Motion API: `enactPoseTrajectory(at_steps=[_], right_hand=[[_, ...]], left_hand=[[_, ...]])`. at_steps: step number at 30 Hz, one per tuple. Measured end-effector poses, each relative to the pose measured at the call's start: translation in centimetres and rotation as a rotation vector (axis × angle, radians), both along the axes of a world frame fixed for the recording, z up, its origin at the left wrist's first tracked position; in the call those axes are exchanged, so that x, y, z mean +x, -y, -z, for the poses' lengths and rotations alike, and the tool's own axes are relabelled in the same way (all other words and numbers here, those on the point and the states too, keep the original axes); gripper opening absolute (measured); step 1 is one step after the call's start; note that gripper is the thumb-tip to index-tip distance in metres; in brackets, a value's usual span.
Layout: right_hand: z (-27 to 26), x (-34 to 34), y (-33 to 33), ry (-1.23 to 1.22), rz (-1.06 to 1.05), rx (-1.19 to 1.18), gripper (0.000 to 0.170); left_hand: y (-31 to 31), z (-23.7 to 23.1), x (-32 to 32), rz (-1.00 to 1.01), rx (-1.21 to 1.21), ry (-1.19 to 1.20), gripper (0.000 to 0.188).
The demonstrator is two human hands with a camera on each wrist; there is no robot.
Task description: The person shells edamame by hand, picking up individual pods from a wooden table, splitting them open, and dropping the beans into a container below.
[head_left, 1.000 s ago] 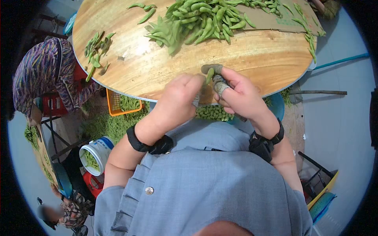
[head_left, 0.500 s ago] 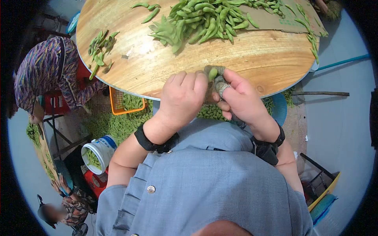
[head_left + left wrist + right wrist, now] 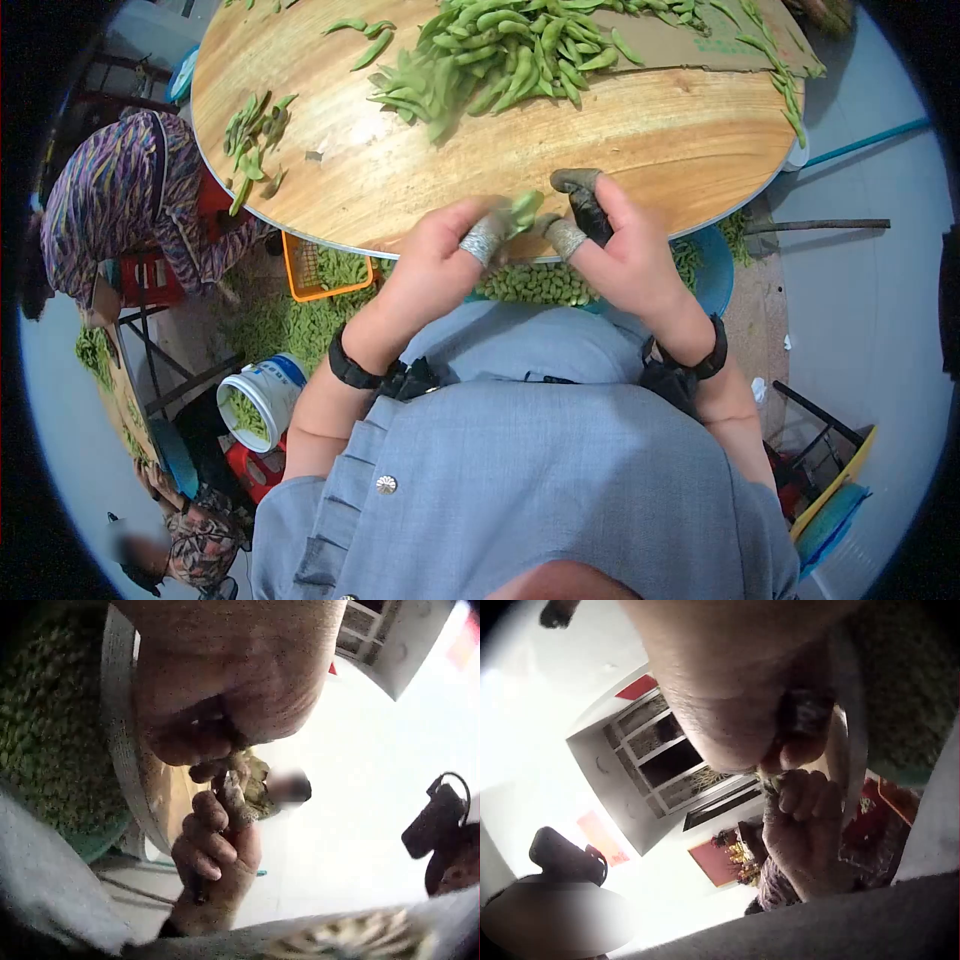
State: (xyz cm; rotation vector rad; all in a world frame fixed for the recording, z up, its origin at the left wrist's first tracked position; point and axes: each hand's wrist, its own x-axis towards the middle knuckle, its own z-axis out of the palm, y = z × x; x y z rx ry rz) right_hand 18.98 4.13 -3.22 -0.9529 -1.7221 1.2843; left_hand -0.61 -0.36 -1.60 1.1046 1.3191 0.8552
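Above the table's near edge, my left hand pinches a green pod between thumb and fingers, with a silvery wrap on the thumb. Facing it, my right hand has its wrapped thumb close to the pod and its index finger held apart from the thumb; whether the thumb touches the pod is unclear. Grey and black coverings show on the right fingers. A large heap of green pods lies on the round wooden table. In the left wrist view, the right hand has loosely bent fingers.
Below the table edge are many pods near a blue tub. An orange basket and a white bucket stand left. Small pod piles and cardboard lie on the table. A person in patterned clothing bends at left.
My hands have moved apart from their close position; the right index finger has lifted off the pod, which now shows at the left hand's fingertips.
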Motion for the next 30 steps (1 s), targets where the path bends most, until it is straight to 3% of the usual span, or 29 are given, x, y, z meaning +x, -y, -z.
enactPoseTrajectory(at_steps=[1,2,3,4,6,9,12,13,14,15,18,20,22,24,26,28,30], right_hand=[[-1.7,0.1,-0.2,0.134,-0.007,0.058,0.031],[-2.6,0.1,-0.2,0.268,-0.014,0.116,0.032],[-2.3,0.0,-0.1,0.268,-0.014,0.115,0.032],[-1.8,-0.2,-0.2,0.290,0.000,0.217,0.032],[-1.6,-0.4,-0.2,0.313,0.011,0.319,0.033],[-1.5,-0.7,0.2,0.360,-0.010,0.300,0.033],[-0.7,-1.0,-0.2,0.410,0.081,0.427,0.029],[-0.8,-1.0,-0.4,0.383,0.047,0.239,0.029],[-0.8,-0.9,-0.6,0.355,0.012,0.048,0.029],[-0.6,-0.8,-0.8,0.356,0.012,0.047,0.029],[0.1,-0.3,-1.1,0.153,-0.062,0.010,0.031],[0.2,0.1,-1.2,0.079,-0.102,-0.149,0.034],[-1.2,0.5,-0.8,0.163,-0.085,-0.115,0.033],[-2.2,1.0,-0.2,0.248,-0.077,-0.071,0.031],[-2.6,1.9,0.3,0.551,-0.385,0.088,0.024],[-3.3,2.0,0.8,0.589,-0.476,0.199,0.023],[-3.9,1.6,0.7,0.621,-0.564,0.304,0.022]], left_hand=[[0.1,0.1,0.4,-0.001,0.000,0.000,0.019],[0.2,0.2,0.8,0.037,0.161,-0.055,0.022],[0.2,0.2,0.9,0.075,0.322,-0.110,0.025],[0.2,0.0,0.9,0.075,0.323,-0.110,0.025],[0.1,-0.7,0.7,0.206,0.500,-0.369,0.031],[0.2,-0.6,0.5,0.252,0.457,-0.356,0.029],[0.2,0.0,0.7,0.205,0.481,-0.381,0.033],[0.1,0.2,0.7,0.205,0.483,-0.378,0.033],[0.1,0.4,0.7,0.151,0.304,-0.208,0.035],[0.1,0.5,0.7,0.096,0.126,-0.039,0.037],[-0.2,0.5,0.0,0.145,0.025,0.114,0.039],[-0.2,-0.2,-0.2,0.143,0.023,0.105,0.036],[0.3,-0.9,-0.9,0.140,0.028,0.098,0.032],[1.7,-1.5,-3.0,0.099,0.196,-0.154,0.026],[3.2,-3.9,-5.5,0.184,0.077,-0.367,0.021],[5.5,-3.8,-8.3,0.314,0.069,-0.712,0.020],[7.9,-3.9,-10.4,0.370,0.017,-0.787,0.020]])
